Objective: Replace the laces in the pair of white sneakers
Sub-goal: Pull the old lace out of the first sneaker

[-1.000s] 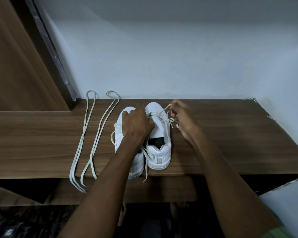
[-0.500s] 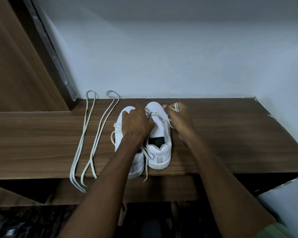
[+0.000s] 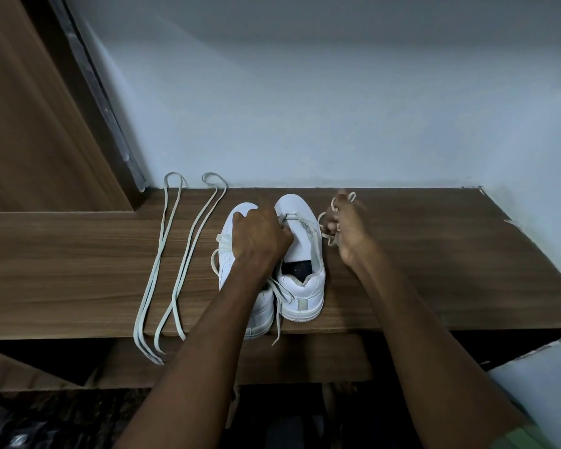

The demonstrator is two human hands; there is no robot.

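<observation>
- Two white low-top sneakers stand side by side on a brown wood-grain shelf [image 3: 418,270], toes toward the pale blue-white wall [image 3: 305,108] and heels near the shelf's front edge.
- The right white sneaker [image 3: 302,286] shows its open tongue and dark insole; a single run of old off-white lace [image 3: 329,236] crosses the eyelets near its toe, and the rest trails off to the right in loose loops.
- The right hand [image 3: 345,228] is just beside that sneaker's right flank, fingers curled and pinching the loose lace, a small loop of which sticks up above the knuckles (this part of the view is somewhat blurred).
- The left hand [image 3: 259,236] lies over the left white sneaker [image 3: 237,222], covering most of its upper; its fingers are curled, with the fingertips at the inner edge of the right sneaker's tongue opening. Whether they pinch lace or shoe cannot be told.
- A loose lace end [image 3: 277,315] hangs between the two heels, past the shelf's front edge.
- Two long pale replacement laces [image 3: 162,270], each folded double, lie on the shelf to the left of the shoes, well apart from both hands; their looped ends are near the wall and their free ends dangle over the front edge.
- A brown wooden panel [image 3: 30,124] rises at the left.
</observation>
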